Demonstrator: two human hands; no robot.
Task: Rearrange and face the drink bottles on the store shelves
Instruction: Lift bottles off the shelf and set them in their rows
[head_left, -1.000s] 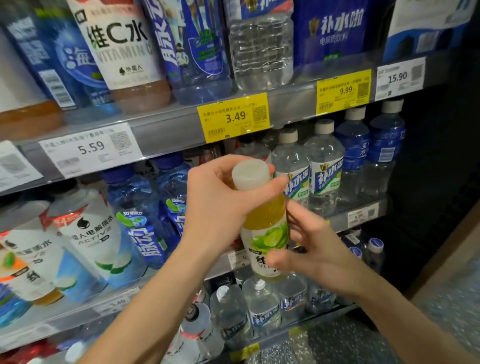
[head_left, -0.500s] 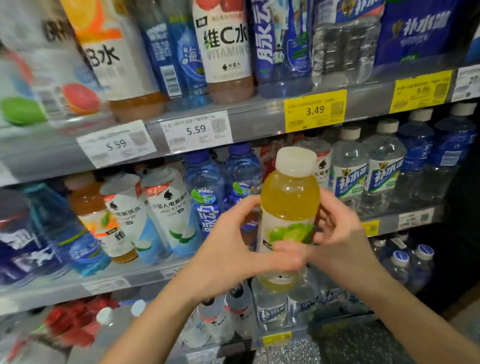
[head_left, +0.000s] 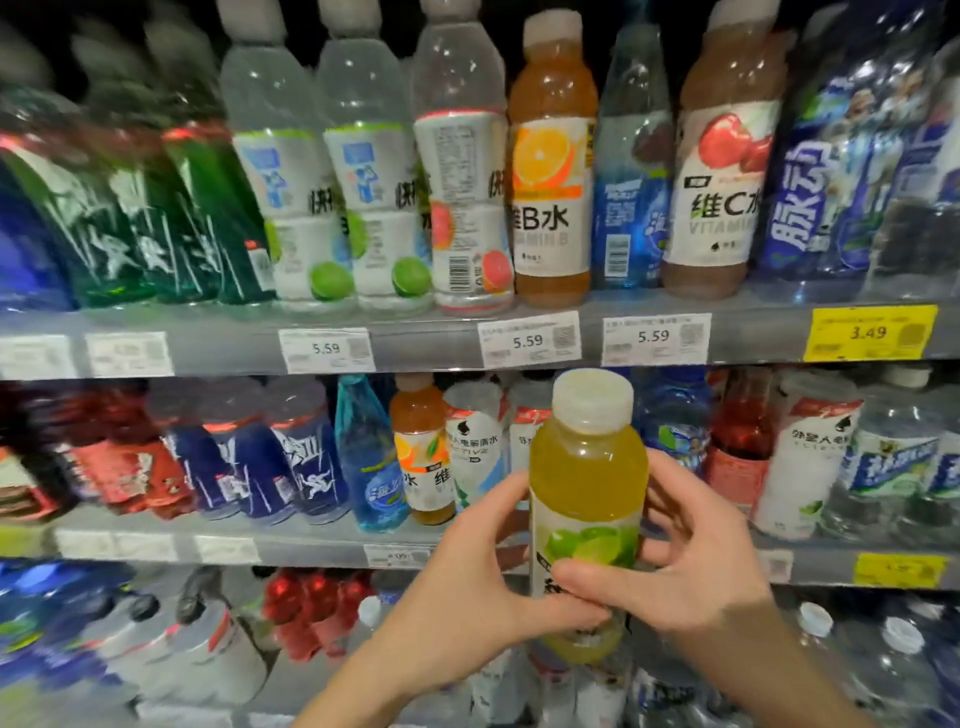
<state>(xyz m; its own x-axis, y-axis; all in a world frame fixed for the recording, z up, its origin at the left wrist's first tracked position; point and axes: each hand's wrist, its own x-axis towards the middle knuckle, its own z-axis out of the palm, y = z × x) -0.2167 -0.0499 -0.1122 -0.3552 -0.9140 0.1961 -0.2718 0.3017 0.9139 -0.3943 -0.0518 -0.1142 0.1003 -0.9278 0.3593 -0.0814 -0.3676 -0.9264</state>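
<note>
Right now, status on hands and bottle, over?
Left hand and right hand both grip the yellow-green plastic lime-label drink bottle with white cap, upright, off the shelves. Grey metal middle shelf behind it packed with bottles.

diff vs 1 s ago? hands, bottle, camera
Left hand slid from the cap and neck down to the lower body of the yellow lime bottle, which went from tilted to upright. The camera swung left and up, bringing a higher shelf into view. Right hand still grips the label area.
</note>
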